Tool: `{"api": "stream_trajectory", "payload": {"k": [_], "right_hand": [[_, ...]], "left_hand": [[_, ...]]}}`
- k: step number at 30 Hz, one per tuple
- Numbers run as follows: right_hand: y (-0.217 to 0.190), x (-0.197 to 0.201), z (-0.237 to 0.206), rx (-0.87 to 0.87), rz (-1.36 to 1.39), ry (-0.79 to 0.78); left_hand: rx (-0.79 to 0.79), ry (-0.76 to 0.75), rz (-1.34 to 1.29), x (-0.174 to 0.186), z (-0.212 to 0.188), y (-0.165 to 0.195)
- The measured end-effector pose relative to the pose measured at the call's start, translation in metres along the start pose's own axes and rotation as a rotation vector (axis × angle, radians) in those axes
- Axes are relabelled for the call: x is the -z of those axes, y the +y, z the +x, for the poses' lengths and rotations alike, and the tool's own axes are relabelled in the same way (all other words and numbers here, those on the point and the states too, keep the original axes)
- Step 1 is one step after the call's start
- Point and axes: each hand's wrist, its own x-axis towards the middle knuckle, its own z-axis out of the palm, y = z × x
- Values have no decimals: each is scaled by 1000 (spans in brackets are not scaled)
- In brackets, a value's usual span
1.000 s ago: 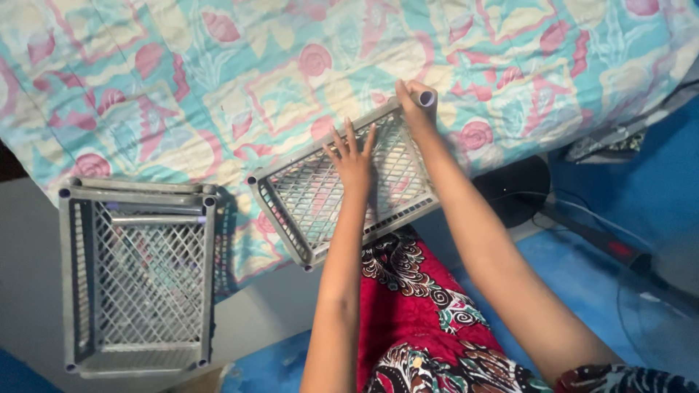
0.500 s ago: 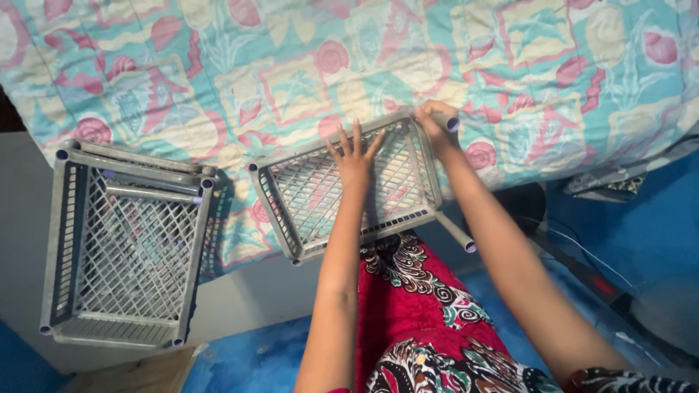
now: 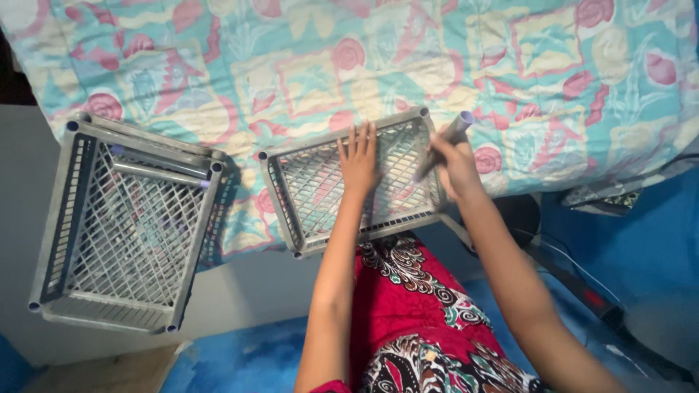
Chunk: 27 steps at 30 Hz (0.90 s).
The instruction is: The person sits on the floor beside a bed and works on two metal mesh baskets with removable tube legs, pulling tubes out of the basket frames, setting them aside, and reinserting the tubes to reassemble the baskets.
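Grey plastic mesh tray (image 3: 320, 191) looks light, stiff; left hand (image 3: 359, 160) presses flat inside, right hand (image 3: 457, 166) grips a grey tube (image 3: 445, 144) beside its rim.

so both arms are bare all the way up, no sleeves, no watch, no rings or bracelets that I can make out. left hand (image 3: 359, 161) and right hand (image 3: 457, 166) are both bare too, no gloves. the clothing over the lap is bright red fabric with a busy paisley-ish print in black, white and a bit of teal, swirls and leafy shapes all over it
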Motion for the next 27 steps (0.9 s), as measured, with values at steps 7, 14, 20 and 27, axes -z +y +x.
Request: {"api": "stream_trajectory", "payload": {"k": [7, 14, 20, 27], "right_hand": [[66, -1, -22, -3, -241, -29], [143, -88, -56, 102, -667, -290], [182, -166, -93, 109, -696, -399], [232, -157, -116, 55, -533, -384]], "left_hand": [[-8, -248, -1093, 3, -70, -6], [146, 136, -922, 25, -170, -82], [510, 622, -750, 83, -227, -221], [739, 571, -636, 112, -174, -359]]}}
